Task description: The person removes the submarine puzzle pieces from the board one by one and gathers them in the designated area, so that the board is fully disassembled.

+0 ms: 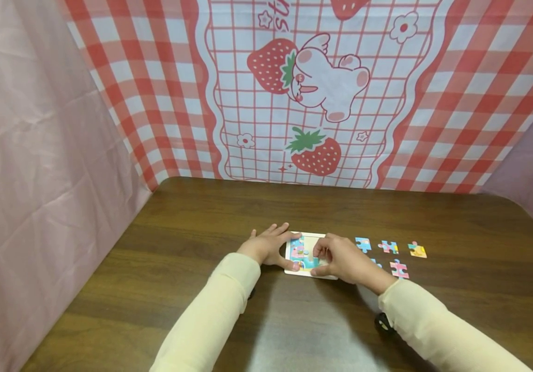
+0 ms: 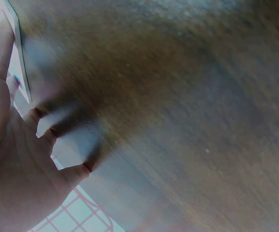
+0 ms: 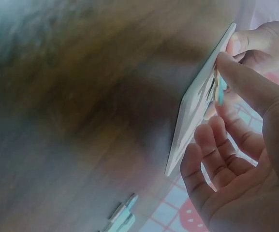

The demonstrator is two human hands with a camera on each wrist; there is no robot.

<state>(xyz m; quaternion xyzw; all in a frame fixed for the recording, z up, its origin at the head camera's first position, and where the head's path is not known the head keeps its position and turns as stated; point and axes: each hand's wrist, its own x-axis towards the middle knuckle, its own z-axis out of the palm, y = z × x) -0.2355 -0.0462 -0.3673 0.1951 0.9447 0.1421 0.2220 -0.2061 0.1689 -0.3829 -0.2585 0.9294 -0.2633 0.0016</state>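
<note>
A small white-rimmed jigsaw tray (image 1: 310, 234) lies on the wooden table, with pink and blue pieces (image 1: 297, 249) fitted along its left side. My left hand (image 1: 268, 247) rests at the tray's left edge, thumb and forefinger pressing on it, other fingers spread. Over the tray's right part, my right hand (image 1: 344, 257) pinches a teal jigsaw piece (image 1: 311, 262) between thumb and forefinger. In the right wrist view that piece (image 3: 220, 92) is tilted up from the tray (image 3: 187, 116). Whether its lower edge touches the tray, I cannot tell.
Right of the tray lie several loose jigsaw pieces: a blue one (image 1: 363, 244), a mixed-colour one (image 1: 389, 247), a yellow one (image 1: 417, 250), a pink one (image 1: 399, 269), and another (image 1: 376, 262) partly hidden by my right hand. A red-checked cloth (image 1: 187, 129) hangs behind the table (image 1: 164, 227).
</note>
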